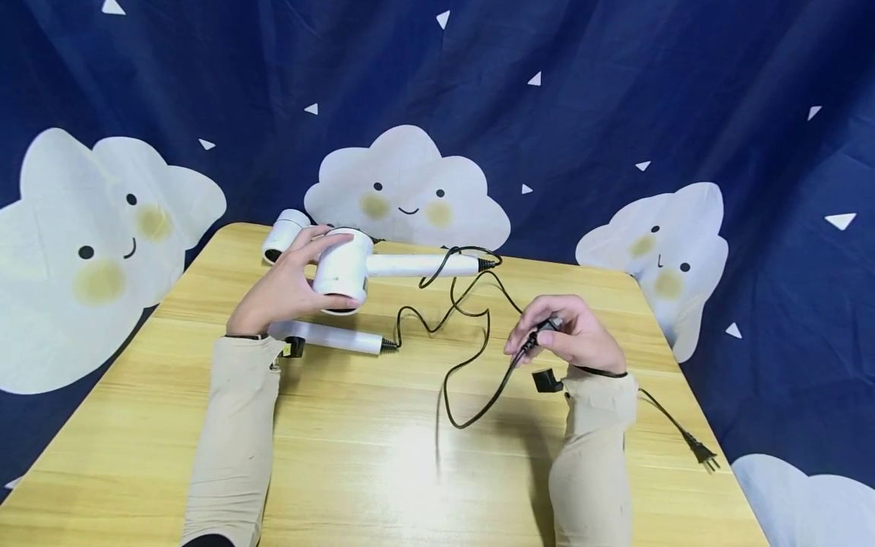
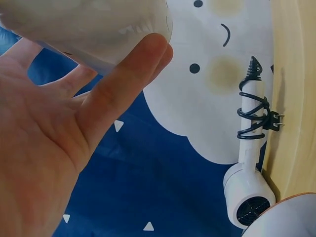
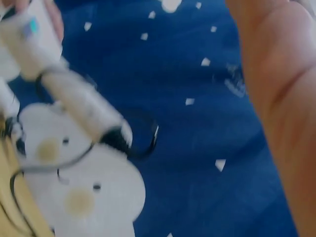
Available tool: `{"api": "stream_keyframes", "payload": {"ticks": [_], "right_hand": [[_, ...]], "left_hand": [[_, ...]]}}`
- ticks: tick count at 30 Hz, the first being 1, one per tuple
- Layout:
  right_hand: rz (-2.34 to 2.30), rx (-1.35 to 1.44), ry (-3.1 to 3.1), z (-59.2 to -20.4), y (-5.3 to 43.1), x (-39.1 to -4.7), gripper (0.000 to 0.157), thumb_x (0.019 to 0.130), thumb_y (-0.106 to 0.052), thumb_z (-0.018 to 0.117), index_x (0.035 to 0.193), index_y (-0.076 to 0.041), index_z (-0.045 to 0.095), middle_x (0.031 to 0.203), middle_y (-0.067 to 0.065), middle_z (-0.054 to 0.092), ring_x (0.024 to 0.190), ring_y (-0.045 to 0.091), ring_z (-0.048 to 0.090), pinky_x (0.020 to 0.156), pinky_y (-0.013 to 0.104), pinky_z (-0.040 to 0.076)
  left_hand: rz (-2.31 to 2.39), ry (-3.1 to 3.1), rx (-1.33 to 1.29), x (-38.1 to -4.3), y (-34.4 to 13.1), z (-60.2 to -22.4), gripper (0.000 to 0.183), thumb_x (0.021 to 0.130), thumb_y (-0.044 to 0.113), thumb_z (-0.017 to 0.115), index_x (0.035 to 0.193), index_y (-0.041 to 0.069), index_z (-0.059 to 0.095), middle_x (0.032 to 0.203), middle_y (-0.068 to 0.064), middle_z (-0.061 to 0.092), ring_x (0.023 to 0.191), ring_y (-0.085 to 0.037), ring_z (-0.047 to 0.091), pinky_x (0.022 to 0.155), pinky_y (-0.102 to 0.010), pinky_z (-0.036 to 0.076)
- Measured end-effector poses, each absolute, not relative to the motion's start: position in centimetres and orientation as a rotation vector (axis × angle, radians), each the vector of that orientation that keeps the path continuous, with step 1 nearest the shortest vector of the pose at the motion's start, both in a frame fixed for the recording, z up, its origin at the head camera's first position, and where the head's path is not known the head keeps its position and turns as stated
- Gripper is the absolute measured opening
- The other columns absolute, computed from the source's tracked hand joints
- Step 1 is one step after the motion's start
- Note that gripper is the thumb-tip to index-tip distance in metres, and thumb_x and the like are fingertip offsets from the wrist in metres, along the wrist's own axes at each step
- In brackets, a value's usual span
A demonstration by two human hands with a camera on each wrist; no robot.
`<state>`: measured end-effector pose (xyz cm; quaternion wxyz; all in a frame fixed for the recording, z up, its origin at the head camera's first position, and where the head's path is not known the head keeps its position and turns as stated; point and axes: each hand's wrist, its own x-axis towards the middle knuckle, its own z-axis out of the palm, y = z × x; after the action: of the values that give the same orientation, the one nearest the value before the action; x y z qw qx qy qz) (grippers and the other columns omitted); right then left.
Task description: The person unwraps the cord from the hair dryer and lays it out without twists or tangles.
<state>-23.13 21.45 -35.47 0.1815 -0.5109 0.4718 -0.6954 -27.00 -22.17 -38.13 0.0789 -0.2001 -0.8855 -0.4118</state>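
My left hand (image 1: 290,277) grips a white hair dryer (image 1: 424,265) by its barrel, thumb below and fingers above, and the handle points right. In the left wrist view the thumb lies along the dryer's barrel (image 2: 89,29). With thumb and fingers my right hand (image 1: 567,334) pinches a black power cord (image 1: 509,372) at a thickened end, largely hidden by the fingers. The cord hangs in a loop between the hands. Blurred in the right wrist view is the held dryer's handle (image 3: 81,101).
Below the left hand a second dryer's white handle (image 1: 335,336) lies on the wooden table (image 1: 383,471). A third dryer (image 2: 249,192), cord wound round its handle, stands at the back left. A two-pin plug (image 1: 702,453) lies by the right edge. A cloud-print curtain (image 1: 547,152) hangs behind.
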Motion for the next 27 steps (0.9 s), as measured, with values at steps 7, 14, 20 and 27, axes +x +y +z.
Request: {"api": "stream_keyframes", "payload": {"ticks": [7, 14, 20, 27], "right_hand": [[-1.824, -1.096, 1.632, -37.0, 22.7, -24.4, 0.025, 0.097, 0.016, 0.054, 0.119, 0.009, 0.066, 0.113, 0.016, 0.076, 0.103, 0.026, 0.076, 0.089, 0.048, 0.061], [-1.626, -0.841, 2.024, -37.7, 22.6, -25.2, 0.022, 0.094, 0.0, 0.072, 0.114, 0.008, 0.07, 0.108, 0.014, 0.079, 0.102, 0.027, 0.077, 0.094, 0.038, 0.06], [-1.574, -0.673, 2.095, -38.1, 22.2, -25.8, 0.024, 0.098, -0.01, 0.071, 0.116, 0.007, 0.071, 0.108, 0.016, 0.079, 0.104, 0.025, 0.077, 0.099, 0.039, 0.058], [-1.579, -0.511, 2.181, -38.6, 21.3, -26.4, 0.026, 0.106, -0.015, 0.06, 0.112, 0.01, 0.064, 0.088, 0.013, 0.074, 0.077, 0.019, 0.075, 0.078, 0.039, 0.064]], "left_hand": [[-1.263, -2.651, -0.623, -26.7, -22.1, -37.7, 0.097, 0.065, 0.038, 0.1, 0.149, 0.037, 0.053, 0.164, -0.003, 0.032, 0.144, -0.029, 0.039, 0.096, -0.054, 0.053], [-1.233, -2.652, -0.658, -26.5, -21.9, -37.3, 0.097, 0.063, 0.037, 0.101, 0.148, 0.035, 0.054, 0.163, -0.005, 0.033, 0.146, -0.031, 0.037, 0.106, -0.058, 0.044], [-1.237, -2.652, -0.711, -26.2, -21.5, -36.9, 0.097, 0.064, 0.034, 0.101, 0.149, 0.033, 0.054, 0.165, -0.005, 0.032, 0.149, -0.029, 0.034, 0.099, -0.054, 0.052], [-1.257, -2.683, -0.708, -25.8, -21.1, -36.8, 0.095, 0.065, 0.04, 0.1, 0.148, 0.041, 0.053, 0.166, 0.001, 0.031, 0.155, -0.023, 0.029, 0.097, -0.049, 0.054]]}}
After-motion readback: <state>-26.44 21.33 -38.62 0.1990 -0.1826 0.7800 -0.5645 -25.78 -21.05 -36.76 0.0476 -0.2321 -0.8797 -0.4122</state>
